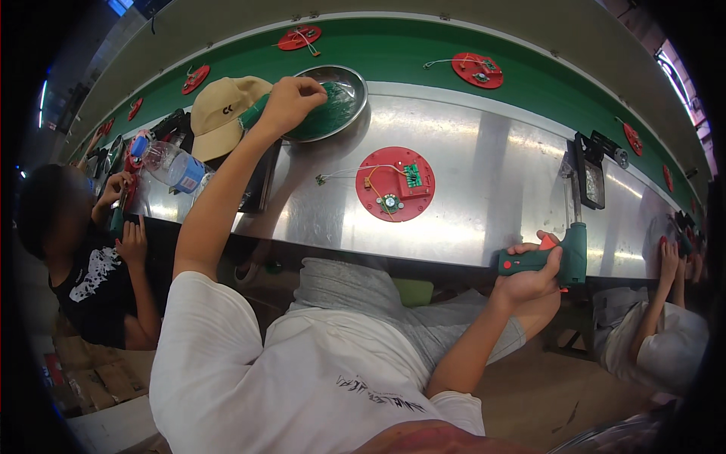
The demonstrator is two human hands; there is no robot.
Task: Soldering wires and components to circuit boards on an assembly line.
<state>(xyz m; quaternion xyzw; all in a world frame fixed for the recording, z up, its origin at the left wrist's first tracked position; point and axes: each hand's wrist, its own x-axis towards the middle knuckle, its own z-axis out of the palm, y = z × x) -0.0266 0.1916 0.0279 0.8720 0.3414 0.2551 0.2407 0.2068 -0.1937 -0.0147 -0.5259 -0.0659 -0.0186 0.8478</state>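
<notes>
The left hand reaches out to a round metal bowl at the far edge of the steel bench. Its grip is closed on a bunch of small green circuit boards that fill the bowl. The right hand sits at the near edge of the bench, its grip wrapped around the handle of a green electric screwdriver, whose bit points up over the bench top.

Between the two hands, flat on the bench, lies a red round disc carrying a small green board, a round part and thin wires that trail off to its left. A tan cap rests just left of the bowl, with a plastic water bottle near it. Beyond the bench runs a green conveyor belt bearing more red discs. Other people sit at either side, their hands at the same bench.
</notes>
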